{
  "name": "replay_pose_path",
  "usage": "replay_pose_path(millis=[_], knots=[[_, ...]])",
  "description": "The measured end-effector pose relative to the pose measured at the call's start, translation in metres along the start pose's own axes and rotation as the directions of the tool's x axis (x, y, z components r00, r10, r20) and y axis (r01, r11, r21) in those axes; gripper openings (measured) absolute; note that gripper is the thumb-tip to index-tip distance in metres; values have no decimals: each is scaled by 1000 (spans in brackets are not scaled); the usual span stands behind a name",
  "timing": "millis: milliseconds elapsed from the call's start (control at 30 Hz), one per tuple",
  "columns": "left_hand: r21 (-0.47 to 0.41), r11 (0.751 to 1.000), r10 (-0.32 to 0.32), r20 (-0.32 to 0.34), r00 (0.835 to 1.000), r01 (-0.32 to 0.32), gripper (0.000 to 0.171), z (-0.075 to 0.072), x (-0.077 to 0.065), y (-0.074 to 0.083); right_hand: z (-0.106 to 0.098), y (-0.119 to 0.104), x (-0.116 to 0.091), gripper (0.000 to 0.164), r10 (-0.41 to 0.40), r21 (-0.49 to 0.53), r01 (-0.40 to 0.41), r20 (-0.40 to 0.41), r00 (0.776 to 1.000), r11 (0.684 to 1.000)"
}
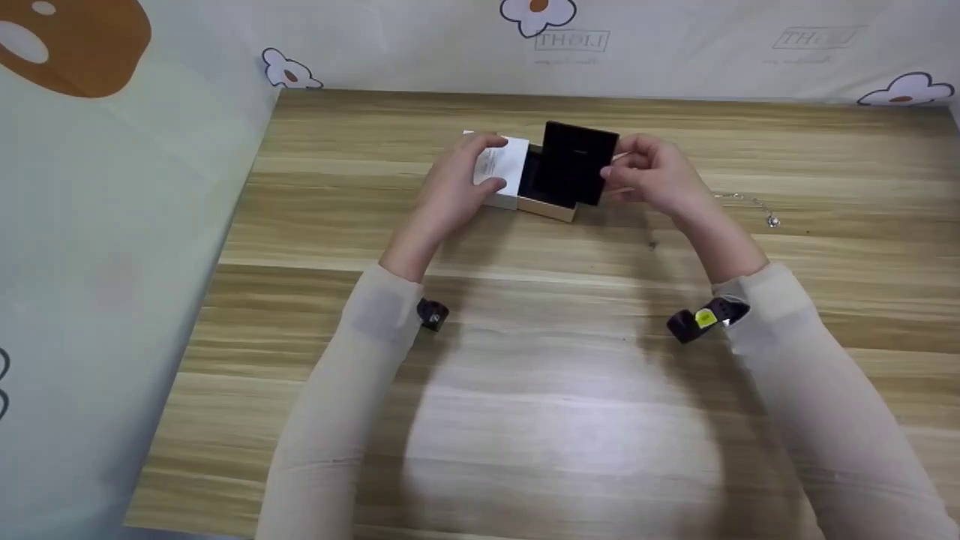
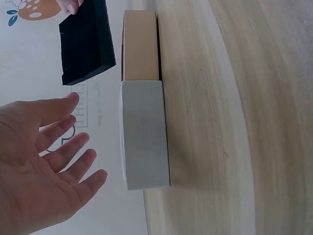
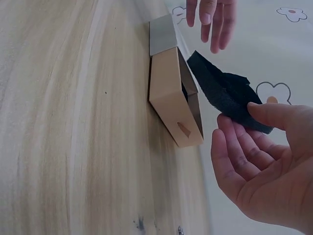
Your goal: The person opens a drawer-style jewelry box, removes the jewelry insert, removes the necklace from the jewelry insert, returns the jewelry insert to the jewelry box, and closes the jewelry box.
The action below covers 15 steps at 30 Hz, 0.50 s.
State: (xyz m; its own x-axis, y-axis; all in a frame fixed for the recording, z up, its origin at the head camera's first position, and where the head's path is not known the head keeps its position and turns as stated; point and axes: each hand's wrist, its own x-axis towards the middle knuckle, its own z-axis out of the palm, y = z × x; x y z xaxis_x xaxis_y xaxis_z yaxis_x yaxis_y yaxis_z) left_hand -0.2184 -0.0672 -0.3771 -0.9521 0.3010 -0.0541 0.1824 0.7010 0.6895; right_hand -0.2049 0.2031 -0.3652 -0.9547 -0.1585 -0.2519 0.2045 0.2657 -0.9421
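Observation:
A small jewelry box lies near the back of the table, its white sleeve (image 1: 511, 169) partly slid off a tan inner drawer (image 2: 141, 46) with a dark inside. Above the drawer, my right hand (image 1: 664, 176) pinches a square black foam pad (image 1: 576, 161) between thumb and fingers, holding it tilted. In the right wrist view, the pad (image 3: 225, 90) is clear of the drawer. My left hand (image 1: 454, 176) hovers over the sleeve with fingers spread, and the left wrist view shows it apart from the box with nothing in it.
A thin silver chain with a pendant (image 1: 772, 221) lies on the wooden table (image 1: 525, 337), right of the box and beyond my right wrist. Behind the table hangs a pale curtain (image 1: 420, 45) with flower prints.

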Motion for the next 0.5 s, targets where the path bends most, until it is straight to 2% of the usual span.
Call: replay_pose_path(millis=[300, 500], knots=[[96, 994, -55, 23, 998, 52, 56, 3, 6, -2, 3, 5, 4, 19, 11, 36, -11, -15, 1000, 999], [118, 986, -119, 2, 993, 118, 59, 9, 9, -7, 6, 7, 7, 21, 4, 11, -3, -20, 1000, 1000]])
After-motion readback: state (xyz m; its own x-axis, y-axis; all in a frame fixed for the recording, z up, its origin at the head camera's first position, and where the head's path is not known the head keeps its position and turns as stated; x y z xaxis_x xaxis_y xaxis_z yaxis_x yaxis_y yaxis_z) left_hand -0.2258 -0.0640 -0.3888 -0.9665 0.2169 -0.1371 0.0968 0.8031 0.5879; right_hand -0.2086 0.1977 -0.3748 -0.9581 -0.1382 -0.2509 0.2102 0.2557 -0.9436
